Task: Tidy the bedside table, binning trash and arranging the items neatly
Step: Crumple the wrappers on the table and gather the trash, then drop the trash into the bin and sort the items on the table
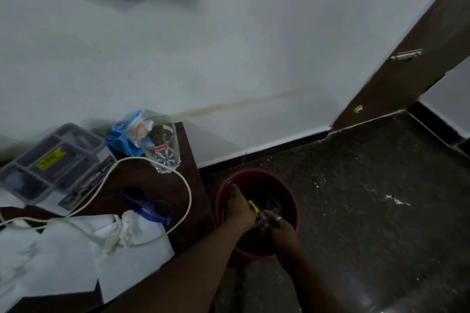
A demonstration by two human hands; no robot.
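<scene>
Head view: binning step is running. Left hand (240,207) is gripping a yellow scrap (254,206) inside the red bin (256,172), right of the bedside table (157,183). Right hand (282,230) is reaching in beside it, grip unreadable. Next: releasing, then fetching the far blue wrapper (122,141).

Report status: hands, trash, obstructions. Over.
Left hand and right hand inside red bin, yellow scrap between them, grips unclear. Glass, cable, papers left on table. Bin unobstructed.

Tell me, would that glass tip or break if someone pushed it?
Probably fragile: the drinking glass looks like clear glass. It stands near the bedside table's corner, so a push might send it off onto the hard floor. Its smooth sides may be slippery.
</scene>
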